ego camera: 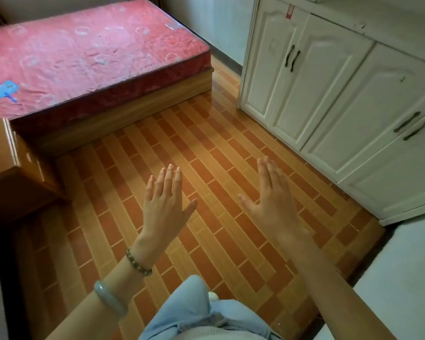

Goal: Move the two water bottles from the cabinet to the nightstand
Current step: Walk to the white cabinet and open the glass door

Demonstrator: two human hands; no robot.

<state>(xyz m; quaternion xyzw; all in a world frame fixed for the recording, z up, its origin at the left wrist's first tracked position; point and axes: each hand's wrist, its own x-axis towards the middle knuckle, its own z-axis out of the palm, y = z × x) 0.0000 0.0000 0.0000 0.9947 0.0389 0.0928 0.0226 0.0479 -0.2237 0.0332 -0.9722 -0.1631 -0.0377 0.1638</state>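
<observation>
My left hand (166,204) and my right hand (271,201) are held out flat over the floor, palms down, fingers straight, holding nothing. A white cabinet (334,99) with several shut doors and dark handles runs along the right wall. The wooden nightstand (12,165) stands at the left, beside the bed; only its corner and drawer fronts show. No water bottle is in view.
A bed with a red plastic-wrapped mattress (84,55) fills the upper left. The orange tiled floor (206,148) lies between bed and cabinet. A pale wall or ledge (407,278) rises at the lower right. My leg in light jeans shows at the bottom.
</observation>
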